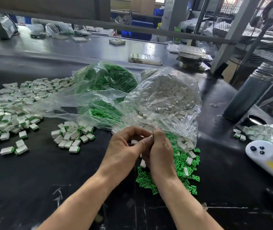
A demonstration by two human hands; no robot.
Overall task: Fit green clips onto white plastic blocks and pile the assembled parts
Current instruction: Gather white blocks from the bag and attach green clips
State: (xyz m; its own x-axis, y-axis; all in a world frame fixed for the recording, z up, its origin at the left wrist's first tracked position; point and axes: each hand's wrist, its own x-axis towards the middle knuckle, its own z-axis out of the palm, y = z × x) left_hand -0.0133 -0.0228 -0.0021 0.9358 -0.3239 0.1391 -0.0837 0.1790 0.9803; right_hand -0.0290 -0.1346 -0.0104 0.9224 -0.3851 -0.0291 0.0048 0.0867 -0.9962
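Right, both hands are working together just in front of the bag of white blocks, our landmark here. The left hand has its thumb and curled fingers pinching in toward the right hand, which is curled round a small part at its fingertips. Only a sliver of white and green shows there, so I judge it a block with a clip going on, but whether the clip is seated I cannot tell.

How far along? Well to the left of the bag lies a broad pile of assembled parts, white blocks with green edges, and a smaller heap sits nearer, just left of the bag's mouth. So plenty is done.

Plenty is left, too. The bag looks full of bare blocks, and the bag of green clips touching it on its left is well stocked. Loose green clips are scattered in front of the bag's mouth, under and beside the right hand, with a few bare blocks mixed in.

My read: mid-job, one part in hand, not yet on the pile.
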